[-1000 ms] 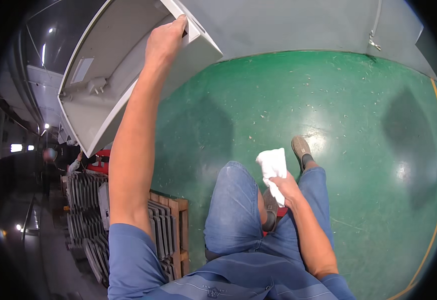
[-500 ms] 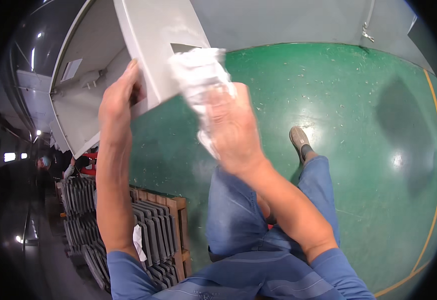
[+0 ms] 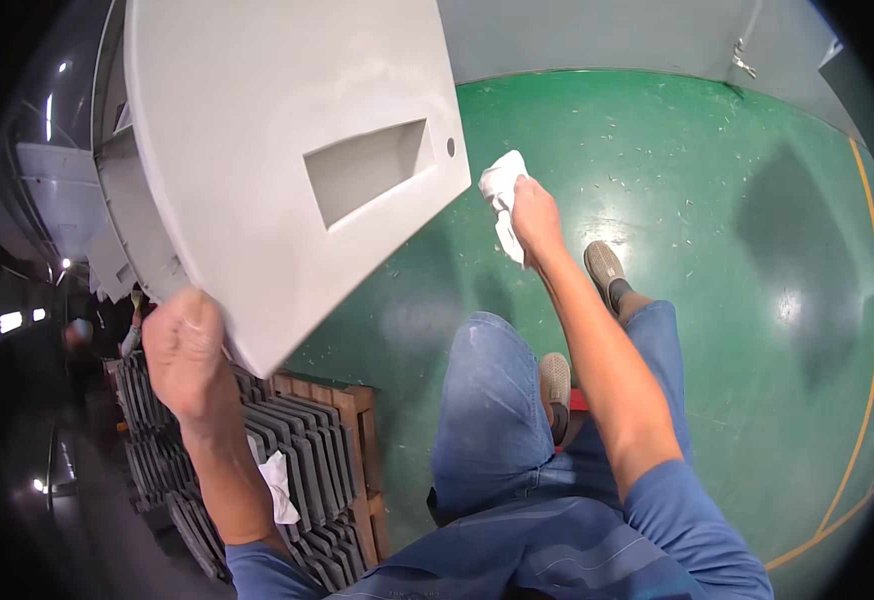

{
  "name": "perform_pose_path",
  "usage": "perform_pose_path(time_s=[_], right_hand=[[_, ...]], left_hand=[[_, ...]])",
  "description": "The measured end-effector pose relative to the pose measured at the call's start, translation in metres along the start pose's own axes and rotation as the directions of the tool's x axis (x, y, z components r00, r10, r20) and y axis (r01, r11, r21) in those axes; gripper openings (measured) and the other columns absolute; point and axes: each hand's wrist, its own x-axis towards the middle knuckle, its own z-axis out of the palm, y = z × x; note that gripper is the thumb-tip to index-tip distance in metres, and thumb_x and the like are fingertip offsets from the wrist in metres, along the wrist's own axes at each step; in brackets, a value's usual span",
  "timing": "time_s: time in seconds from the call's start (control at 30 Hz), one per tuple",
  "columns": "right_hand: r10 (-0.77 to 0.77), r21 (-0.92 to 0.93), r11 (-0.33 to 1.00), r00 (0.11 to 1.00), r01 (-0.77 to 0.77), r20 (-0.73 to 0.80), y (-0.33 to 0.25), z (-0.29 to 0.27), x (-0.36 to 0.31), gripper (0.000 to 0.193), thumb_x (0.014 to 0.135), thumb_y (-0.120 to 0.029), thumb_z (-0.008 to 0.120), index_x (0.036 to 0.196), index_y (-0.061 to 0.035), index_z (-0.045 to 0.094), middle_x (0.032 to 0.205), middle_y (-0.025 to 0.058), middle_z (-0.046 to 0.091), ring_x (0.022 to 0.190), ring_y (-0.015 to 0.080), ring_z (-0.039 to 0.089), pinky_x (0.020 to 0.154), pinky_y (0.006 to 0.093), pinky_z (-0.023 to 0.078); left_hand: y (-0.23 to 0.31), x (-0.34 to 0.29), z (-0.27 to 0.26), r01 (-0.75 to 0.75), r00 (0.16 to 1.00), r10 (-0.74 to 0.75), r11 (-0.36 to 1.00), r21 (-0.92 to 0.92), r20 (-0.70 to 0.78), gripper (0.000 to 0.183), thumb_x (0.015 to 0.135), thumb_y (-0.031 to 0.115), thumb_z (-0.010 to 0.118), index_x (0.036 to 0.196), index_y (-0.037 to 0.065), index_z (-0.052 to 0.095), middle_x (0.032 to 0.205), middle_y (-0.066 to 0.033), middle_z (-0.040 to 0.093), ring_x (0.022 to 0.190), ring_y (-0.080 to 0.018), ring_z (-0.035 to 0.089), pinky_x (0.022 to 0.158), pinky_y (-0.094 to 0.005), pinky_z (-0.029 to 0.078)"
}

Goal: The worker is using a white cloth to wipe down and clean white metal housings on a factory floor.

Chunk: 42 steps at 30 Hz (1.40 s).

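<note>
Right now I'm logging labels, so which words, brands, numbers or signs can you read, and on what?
No text can be read.
Shirt: faint marks at the picture's lower edge, too small to read.
Panel: no lettering visible on its broad face.
Cloth in the right hand: none visible.

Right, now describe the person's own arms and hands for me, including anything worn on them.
The left hand and right hand are both bare, with no gloves, rings or watch to be seen. The left forearm and right forearm are uncovered too. Short blue sleeves cover the upper arms, matching the blue shirt.
</note>
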Motion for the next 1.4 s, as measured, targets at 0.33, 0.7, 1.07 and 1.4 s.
perform_pose_path(time_s=[0.33, 0.7, 1.07, 1.4], right_hand=[[-0.841, 0.106, 0.448, 0.459, 0.888, -0.286, -0.229, -0.031, -0.147, 0.054, 0.083, -0.021, 0.065, 0.134, -0.0121, 0.051, 0.097, 0.0155, 0.053, 0.071, 0.0208, 0.060, 0.050, 0.0295, 0.052], [-0.044, -0.451, 0.883, 0.980, 0.128, 0.193, -0.092, 0.006, 0.019, 0.030, 0.087, -0.019, 0.049, 0.105, -0.0044, 0.067, 0.108, 0.0190, 0.066, 0.100, 0.0345, 0.063, 0.079, 0.0468, 0.052], [-0.454, 0.430, 0.756, 0.868, 0.494, -0.199, -0.189, -0.013, -0.072, 0.045, 0.094, -0.018, 0.054, 0.133, 0.0024, 0.046, 0.127, 0.0203, 0.056, 0.112, 0.0265, 0.058, 0.095, 0.0330, 0.045], [-0.618, 0.065, 0.760, 0.751, 0.646, -0.232, -0.197, 0.068, -0.022, 0.024, 0.088, -0.025, 0.052, 0.088, -0.0033, 0.061, 0.084, 0.0212, 0.063, 0.079, 0.0380, 0.060, 0.072, 0.0452, 0.050]], left_hand=[[-0.015, 0.000, -0.009, -0.076, 0.994, 0.079, 0.996, -0.056, 0.070, 0.059, 0.102, 0.041, 0.029, 0.071, -0.003, 0.055, 0.072, -0.0033, 0.052, 0.067, -0.0110, 0.043, 0.062, -0.0257, 0.033], [-0.019, -0.014, -0.035, -0.113, 0.971, 0.100, 0.992, 0.052, 0.216, 0.075, 0.099, 0.058, 0.017, 0.059, 0.003, 0.049, 0.064, -0.0084, 0.057, 0.059, -0.0145, 0.047, 0.060, -0.0256, 0.035], [-0.045, -0.011, -0.044, -0.018, 0.988, 0.017, 1.000, 0.007, 0.153, 0.064, 0.100, 0.050, 0.020, 0.071, 0.002, 0.052, 0.072, -0.0058, 0.055, 0.068, -0.0129, 0.045, 0.067, -0.0271, 0.033], [-0.037, -0.006, -0.056, -0.093, 0.991, 0.086, 0.994, 0.061, 0.098, 0.063, 0.098, 0.054, 0.024, 0.071, 0.002, 0.049, 0.069, -0.0064, 0.053, 0.063, -0.0129, 0.043, 0.060, -0.0257, 0.031]])
